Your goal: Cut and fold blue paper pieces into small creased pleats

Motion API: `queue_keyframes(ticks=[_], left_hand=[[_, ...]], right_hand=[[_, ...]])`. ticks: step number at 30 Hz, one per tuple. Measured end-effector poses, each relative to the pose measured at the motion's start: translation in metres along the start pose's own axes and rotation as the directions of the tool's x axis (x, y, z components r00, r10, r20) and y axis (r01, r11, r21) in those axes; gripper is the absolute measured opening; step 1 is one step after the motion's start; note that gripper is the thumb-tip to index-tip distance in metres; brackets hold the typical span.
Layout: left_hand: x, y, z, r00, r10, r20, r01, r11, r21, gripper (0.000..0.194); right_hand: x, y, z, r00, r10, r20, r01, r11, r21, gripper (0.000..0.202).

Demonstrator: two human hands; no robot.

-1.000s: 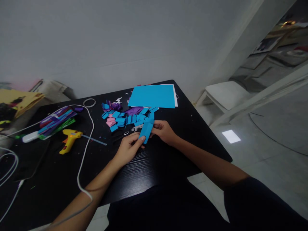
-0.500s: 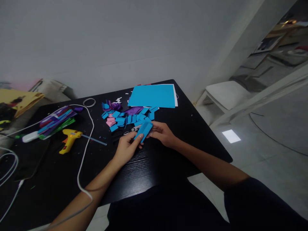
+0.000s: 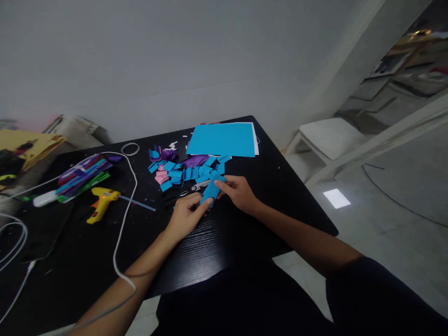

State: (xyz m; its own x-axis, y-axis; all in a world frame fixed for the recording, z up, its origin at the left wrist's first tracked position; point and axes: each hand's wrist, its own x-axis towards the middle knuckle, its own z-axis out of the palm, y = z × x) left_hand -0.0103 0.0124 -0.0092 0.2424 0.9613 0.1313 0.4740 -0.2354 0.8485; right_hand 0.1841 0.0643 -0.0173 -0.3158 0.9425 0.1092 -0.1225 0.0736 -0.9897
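Between my two hands is a narrow blue paper strip (image 3: 211, 190), tilted with its far end to the right. My left hand (image 3: 187, 213) pinches the near end, thumb on top. At the far end my right hand (image 3: 239, 192) grips it, its thumb lying over the strip and its other fingers partly hidden. Just beyond are scissors (image 3: 199, 185), partly covered by the strip and by a heap of small blue paper pieces (image 3: 191, 173). A few folded pink pieces (image 3: 161, 177) and a purple sheet (image 3: 196, 160) lie among them.
A large blue sheet (image 3: 222, 139) rests on white paper at the back. To the left lie a yellow glue gun (image 3: 104, 203) with a clear stick, a bundle of coloured strips (image 3: 84, 176), a phone (image 3: 45, 231) and a white cable (image 3: 121, 233). A white chair (image 3: 331, 137) stands right.
My right thumb has come over onto the top of the strip's far end. The strip has shifted slightly right and looks narrower; both hands still hold it.
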Motion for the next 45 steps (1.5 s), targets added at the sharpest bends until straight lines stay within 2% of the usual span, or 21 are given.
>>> queue_keyframes(ticks=[5,13,20,23,27,31,34,37,40,43,45], left_hand=[[0.001,0.001,-0.001,0.998,-0.054,0.013,0.054,0.998,0.017,0.035],[0.001,-0.003,0.003,0.999,-0.052,0.01,0.052,0.998,-0.019,0.03],[0.002,-0.005,0.0,0.987,-0.154,0.042,0.154,0.988,0.001,0.034],[0.002,-0.004,0.0,0.991,-0.121,0.054,0.12,0.992,0.028,0.032],[0.002,-0.003,0.0,0.996,-0.021,0.09,0.018,0.999,0.031,0.029],[0.0,0.0,-0.001,0.995,-0.001,0.099,0.004,0.999,-0.036,0.033],[0.001,0.002,-0.003,0.988,-0.02,0.154,0.055,0.973,-0.223,0.039],[0.002,0.002,-0.004,0.979,-0.037,0.198,0.132,0.861,-0.492,0.051],[0.002,0.002,-0.007,0.971,-0.12,0.209,0.225,0.763,-0.607,0.062],[0.001,0.003,-0.011,0.973,-0.164,0.163,0.228,0.806,-0.546,0.063],[0.001,0.004,-0.012,0.981,-0.144,0.13,0.188,0.867,-0.461,0.045]], right_hand=[[0.004,0.003,0.0,0.997,0.068,-0.023,-0.065,0.991,0.114,0.041],[0.004,0.001,-0.001,0.998,0.056,-0.011,-0.055,0.994,0.094,0.041],[0.004,0.005,-0.002,0.998,0.063,-0.008,-0.062,0.992,0.108,0.039],[0.004,0.006,-0.003,0.998,0.069,0.005,-0.069,0.991,0.115,0.039],[0.005,0.005,-0.004,0.994,0.107,0.011,-0.108,0.983,0.147,0.039],[0.005,0.005,-0.004,0.989,0.145,0.013,-0.145,0.971,0.191,0.035],[0.007,0.006,-0.005,0.988,0.153,-0.036,-0.142,0.965,0.218,0.041],[0.007,0.007,-0.007,0.992,0.107,-0.071,-0.092,0.979,0.184,0.052],[0.006,0.007,-0.008,0.999,0.012,-0.034,-0.01,0.998,0.058,0.045],[0.003,0.009,-0.007,0.998,-0.068,-0.007,0.068,0.996,-0.066,0.039],[0.002,0.011,-0.006,0.994,-0.106,-0.002,0.105,0.986,-0.126,0.043]])
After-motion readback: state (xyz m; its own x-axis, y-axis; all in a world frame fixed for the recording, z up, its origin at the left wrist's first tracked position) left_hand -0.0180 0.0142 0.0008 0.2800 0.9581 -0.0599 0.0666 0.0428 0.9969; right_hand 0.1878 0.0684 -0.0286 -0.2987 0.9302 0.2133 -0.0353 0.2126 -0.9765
